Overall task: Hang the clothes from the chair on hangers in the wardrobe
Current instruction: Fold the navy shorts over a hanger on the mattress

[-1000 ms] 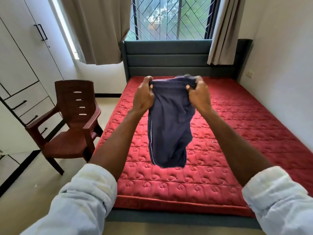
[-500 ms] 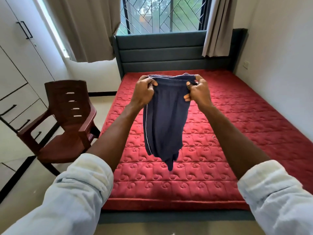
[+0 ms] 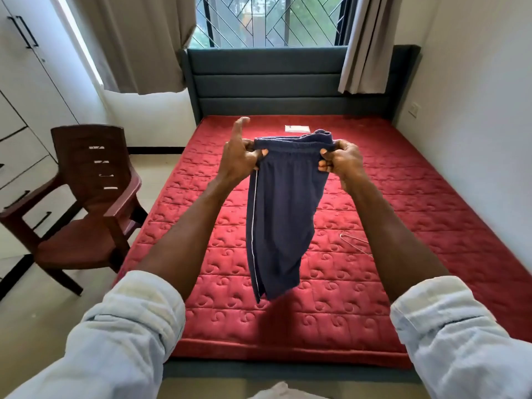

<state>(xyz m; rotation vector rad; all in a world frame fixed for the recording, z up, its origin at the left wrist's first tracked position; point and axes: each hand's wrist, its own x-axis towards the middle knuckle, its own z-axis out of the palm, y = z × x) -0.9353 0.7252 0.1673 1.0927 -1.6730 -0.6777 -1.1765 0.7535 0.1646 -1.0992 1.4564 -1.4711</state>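
Observation:
Dark blue shorts (image 3: 280, 214) with a thin white side stripe hang in the air above the red mattress (image 3: 403, 203). My left hand (image 3: 240, 156) pinches the left end of the waistband, its index finger pointing up. My right hand (image 3: 341, 161) grips the right end of the waistband. A thin wire hanger (image 3: 355, 243) lies on the mattress to the right of the shorts, partly hidden by my right forearm. The brown plastic chair (image 3: 86, 203) stands left of the bed with nothing on its seat. White wardrobe doors and drawers (image 3: 20, 90) fill the left wall.
A dark grey headboard (image 3: 267, 82) backs the bed under a barred window with beige curtains (image 3: 135, 38). A small white paper (image 3: 296, 128) lies near the head of the mattress. Tiled floor runs between chair and bed. White cloth (image 3: 276, 391) shows at the bottom edge.
The view has tilted down and moved closer to the bed. The shorts hang straighter and lower, and my left index finger has lifted off the waistband.

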